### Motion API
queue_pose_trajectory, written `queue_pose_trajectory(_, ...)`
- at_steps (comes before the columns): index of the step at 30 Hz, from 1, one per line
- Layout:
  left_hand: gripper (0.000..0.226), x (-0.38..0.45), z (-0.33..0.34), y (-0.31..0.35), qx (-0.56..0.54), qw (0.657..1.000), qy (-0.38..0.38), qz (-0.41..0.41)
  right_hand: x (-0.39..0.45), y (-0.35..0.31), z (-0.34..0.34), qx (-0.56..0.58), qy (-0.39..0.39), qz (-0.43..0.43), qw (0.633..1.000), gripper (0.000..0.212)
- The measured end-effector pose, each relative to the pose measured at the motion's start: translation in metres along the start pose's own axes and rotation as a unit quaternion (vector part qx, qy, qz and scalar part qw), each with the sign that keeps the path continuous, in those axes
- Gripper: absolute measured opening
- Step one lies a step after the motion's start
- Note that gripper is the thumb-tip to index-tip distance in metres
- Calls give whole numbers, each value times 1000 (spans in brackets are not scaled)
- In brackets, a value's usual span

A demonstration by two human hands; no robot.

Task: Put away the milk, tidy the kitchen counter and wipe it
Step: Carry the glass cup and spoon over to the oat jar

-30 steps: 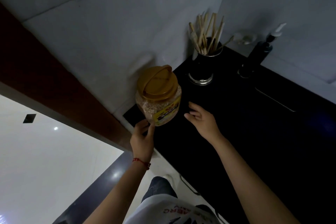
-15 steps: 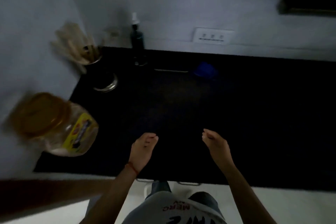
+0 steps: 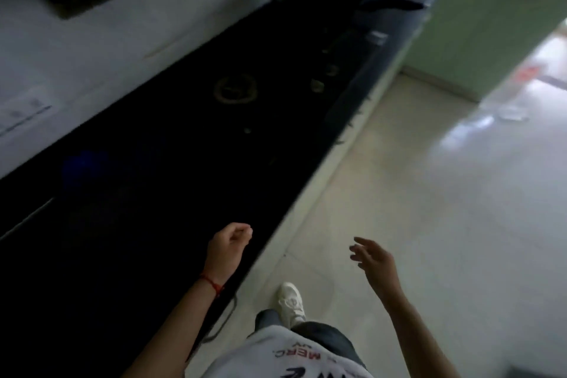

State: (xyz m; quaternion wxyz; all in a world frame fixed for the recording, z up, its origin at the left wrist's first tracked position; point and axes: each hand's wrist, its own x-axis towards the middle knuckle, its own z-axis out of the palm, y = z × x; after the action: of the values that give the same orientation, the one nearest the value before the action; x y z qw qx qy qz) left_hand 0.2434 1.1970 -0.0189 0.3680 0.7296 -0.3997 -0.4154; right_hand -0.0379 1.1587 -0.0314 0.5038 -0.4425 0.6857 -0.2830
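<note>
Black bench (image 3: 153, 193) runs lengthwise up and away, burner ring (image 3: 234, 89) and dark pan (image 3: 389, 6) far along it. No milk or cloth is visible. Left hand (image 3: 228, 247) hovers over the bench's near edge, fingers loosely curled, holding nothing. Right hand (image 3: 376, 264) sits off the bench over the floor (image 3: 429, 193), fingers spread, empty. Left is nearer the bench; likely next is walking along it.

Our single head view: we look forward and down from standing height, tilted, along dark counter (image 3: 159, 181) on left, pale floor (image 3: 429, 224) right; image motion-blurred.
</note>
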Motion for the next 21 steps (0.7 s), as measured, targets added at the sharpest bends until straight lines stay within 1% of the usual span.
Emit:
queue_pose_trajectory(3, 15, 18, 52, 19, 30, 997, -75, 13, -15, 38, -41, 15, 67, 66, 995, 25)
queue_pose_trajectory(7, 17, 30, 118, 30, 61, 980, -188, -20, -28, 89, -84, 45, 134, 142, 980, 27)
queue_pose_trajectory(10, 18, 36, 159, 34, 105, 964, -239, -44, -26, 121, -109, 77, 170, 189, 964, 26)
queue_pose_trajectory(15, 12, 67, 231, 53, 154, 945, -283, -62, 4, 157, -155, 138, 205, 264, 932, 26)
queue_pose_trajectory(17, 15, 81, 251, 65, 166, 942, -282, -78, 17, 160, -173, 149, 201, 281, 927, 26)
queue_pose_trajectory(21, 20, 107, 304, 91, 191, 938, -263, -124, 64, 158, -235, 136, 182, 311, 923, 27)
